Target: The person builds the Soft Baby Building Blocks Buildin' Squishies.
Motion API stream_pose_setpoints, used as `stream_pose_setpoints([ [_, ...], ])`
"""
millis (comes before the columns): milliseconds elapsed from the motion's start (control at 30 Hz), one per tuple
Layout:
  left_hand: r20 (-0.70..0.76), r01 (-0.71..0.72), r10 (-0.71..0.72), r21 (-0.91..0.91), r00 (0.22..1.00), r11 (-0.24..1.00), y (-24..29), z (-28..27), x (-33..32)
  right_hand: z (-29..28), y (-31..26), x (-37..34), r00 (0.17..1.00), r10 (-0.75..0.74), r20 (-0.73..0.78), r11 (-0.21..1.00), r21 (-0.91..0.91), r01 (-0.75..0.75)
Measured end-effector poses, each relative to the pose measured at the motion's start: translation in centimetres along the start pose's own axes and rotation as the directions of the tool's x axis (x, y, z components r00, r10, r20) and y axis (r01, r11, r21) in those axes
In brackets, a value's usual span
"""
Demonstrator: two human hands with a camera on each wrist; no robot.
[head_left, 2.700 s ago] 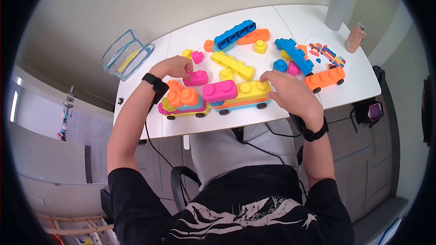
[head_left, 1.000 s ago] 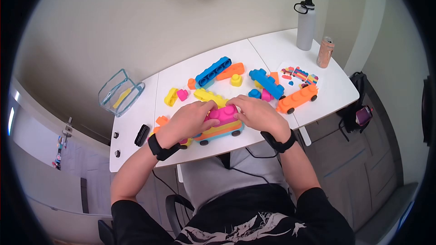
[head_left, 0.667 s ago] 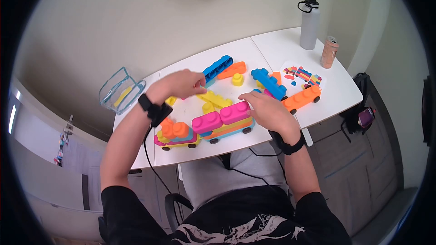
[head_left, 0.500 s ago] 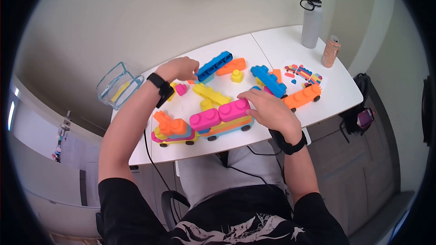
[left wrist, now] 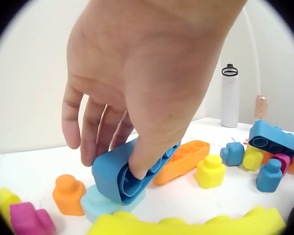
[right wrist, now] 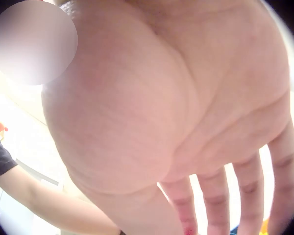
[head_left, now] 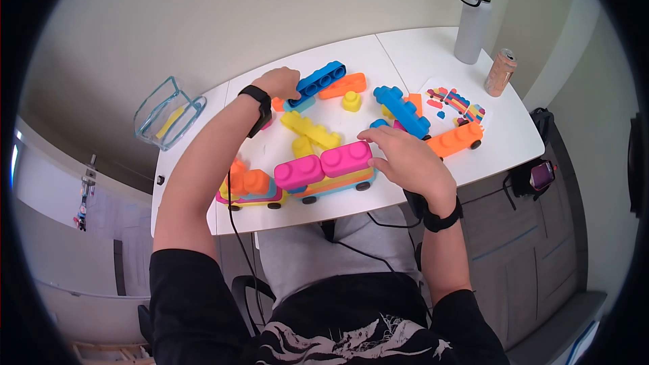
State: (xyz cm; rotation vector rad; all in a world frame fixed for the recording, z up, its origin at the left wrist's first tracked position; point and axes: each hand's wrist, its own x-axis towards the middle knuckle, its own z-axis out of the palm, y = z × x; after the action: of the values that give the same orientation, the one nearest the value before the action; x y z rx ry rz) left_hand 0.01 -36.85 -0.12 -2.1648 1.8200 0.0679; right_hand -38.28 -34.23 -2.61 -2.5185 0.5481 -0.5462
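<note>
My left hand pinches the near end of a long blue block. In the left wrist view the thumb presses into the hollow underside of the blue block, with fingers along its other side. A light blue piece lies under that end. My right hand is at the right end of a stacked wheeled toy car, fingers extended by a pink block. Another pink block sits left of it on top. In the right wrist view the fingers look straight.
A second wheeled car with orange blocks stands at the left. Yellow blocks, an orange block and a blue block lie behind. An orange car, a picture sheet, a can and a bottle are right.
A second pink block was set on the car by both hands. The left hand then moved away, back and left, to the long blue block and took hold of it. The right hand stayed by the car.
</note>
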Motion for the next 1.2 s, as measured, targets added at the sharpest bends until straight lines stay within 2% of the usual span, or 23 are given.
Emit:
stream_pose_setpoints([
  [100, -0.001, 0.025, -0.025, -0.003, 1.000, 1.000, 0.1, -1.5, -1.7, -0.2, -0.2, 0.0, 0.999, -0.037, -0.001, 0.999, -0.002, 0.037],
  [133, -0.001, 0.026, -0.026, -0.001, 1.000, 1.000, -0.1, -1.9, -2.7, -0.4, -0.5, 0.0, 0.999, 0.001, 0.032, 1.000, 0.021, -0.002],
  [200, -0.126, -0.110, 0.109, -0.001, 0.986, 0.994, -0.8, -2.4, -5.0, -0.4, -0.8, 0.0, 0.997, 0.036, 0.065, 0.998, 0.046, -0.039],
  [300, -0.169, -0.097, 0.091, -0.023, 0.981, 0.995, 0.8, -4.9, -10.6, -0.2, -0.5, 0.1, 0.998, 0.054, 0.016, 0.997, 0.058, -0.055],
  [367, -0.171, -0.074, 0.063, -0.057, 0.983, 0.996, 2.0, -5.7, -14.3, -0.3, -0.7, 0.3, 0.986, 0.039, -0.165, 0.994, 0.103, -0.022],
  [400, -0.279, -0.118, 0.086, -0.103, 0.957, 0.988, 2.4, -5.8, -16.1, -0.4, -0.9, 0.5, 0.985, 0.037, -0.167, 0.994, 0.104, -0.020],
  [433, -0.384, -0.168, 0.102, -0.143, 0.918, 0.975, 2.8, -5.6, -17.6, -0.5, -1.2, 0.7, 0.970, 0.076, -0.231, 0.987, 0.155, -0.041],
  [467, -0.385, -0.168, 0.102, -0.141, 0.917, 0.976, 3.4, -5.2, -18.9, -0.6, -1.5, 0.9, 0.949, 0.119, -0.292, 0.977, 0.206, -0.059],
  [500, -0.466, -0.204, 0.125, -0.123, 0.876, 0.971, 4.0, -4.8, -20.1, -0.5, -1.6, 1.0, 0.949, 0.119, -0.293, 0.977, 0.206, -0.059],
  [533, -0.544, -0.238, 0.146, -0.103, 0.826, 0.966, 4.7, -4.3, -21.1, -0.4, -1.8, 1.2, 0.944, 0.140, -0.299, 0.946, 0.320, -0.039],
  [567, -0.574, -0.244, 0.144, -0.102, 0.806, 0.964, 5.5, -3.9, -22.0, -0.3, -1.9, 1.3, 0.940, 0.161, -0.301, 0.903, 0.430, -0.017],
  [600, -0.577, -0.244, 0.143, -0.101, 0.804, 0.965, 6.4, -3.5, -22.8, -0.3, -1.8, 1.5, 0.940, 0.158, -0.303, 0.904, 0.427, -0.014],
  [667, -0.643, -0.258, 0.161, -0.059, 0.749, 0.964, 8.0, -2.9, -24.4, -0.5, -1.8, 1.6, 0.976, 0.085, -0.201, 0.881, 0.473, 0.020],
  [800, -0.668, -0.225, 0.112, -0.085, 0.735, 0.971, 8.6, -1.1, -25.2, -0.9, -2.0, 1.1, 0.992, 0.022, -0.122, 0.901, 0.432, 0.033],
  [833, -0.616, -0.200, 0.077, -0.133, 0.784, 0.971, 8.9, -0.9, -25.5, -0.6, -1.7, 1.1, 0.990, -0.028, -0.141, 0.914, 0.398, 0.082],
  [867, -0.618, -0.200, 0.075, -0.135, 0.782, 0.970, 9.2, -1.0, -25.7, -0.5, -1.6, 1.2, 0.984, -0.077, -0.159, 0.922, 0.364, 0.131],
  [933, -0.429, -0.121, -0.075, -0.412, 0.900, 0.903, 9.9, -1.3, -26.1, -0.4, -1.4, 1.3, 0.986, -0.089, -0.143, 0.925, 0.356, 0.135],
  [1067, -0.429, -0.160, -0.022, -0.383, 0.903, 0.910, 9.8, -0.4, -26.1, -0.5, -0.9, 1.4, 0.993, -0.102, -0.052, 0.932, 0.344, 0.114],
  [1133, -0.519, -0.199, 0.027, -0.279, 0.854, 0.940, 9.5, 0.3, -26.0, -0.7, -1.1, 1.3, 0.995, -0.088, -0.044, 0.931, 0.353, 0.098],
  [1200, -0.533, -0.228, 0.067, -0.241, 0.844, 0.944, 9.1, 0.9, -25.6, -0.7, -1.3, 1.2, 0.996, -0.077, -0.039, 0.929, 0.361, 0.086],
])
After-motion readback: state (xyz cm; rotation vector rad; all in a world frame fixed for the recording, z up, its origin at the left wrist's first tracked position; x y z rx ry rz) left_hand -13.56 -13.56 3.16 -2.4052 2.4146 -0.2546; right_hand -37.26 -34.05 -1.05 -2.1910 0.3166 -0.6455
